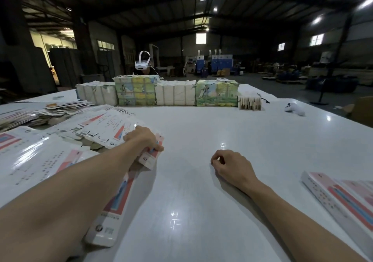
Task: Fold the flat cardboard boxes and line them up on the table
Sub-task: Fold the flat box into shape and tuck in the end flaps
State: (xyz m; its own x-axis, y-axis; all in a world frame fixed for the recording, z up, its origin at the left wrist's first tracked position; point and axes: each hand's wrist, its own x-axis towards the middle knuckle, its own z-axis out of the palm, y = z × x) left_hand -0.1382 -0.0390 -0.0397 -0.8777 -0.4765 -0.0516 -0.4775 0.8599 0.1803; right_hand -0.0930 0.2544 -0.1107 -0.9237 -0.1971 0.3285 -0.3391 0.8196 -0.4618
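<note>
Now our left hand [144, 138] grips a flat box [150, 157], fingers curled around its edge; our right hand [230, 166] rests loosely curled, empty, well apart.

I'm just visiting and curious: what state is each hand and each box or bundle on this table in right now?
Left hand: gripping a flat box.
Right hand: loosely curled, empty, resting on the table.
Flat boxes: unfolded, fanned in a pile.
Folded boxes: assembled, lying side by side.
Wrapped bundles: unopened, in a row.
</note>
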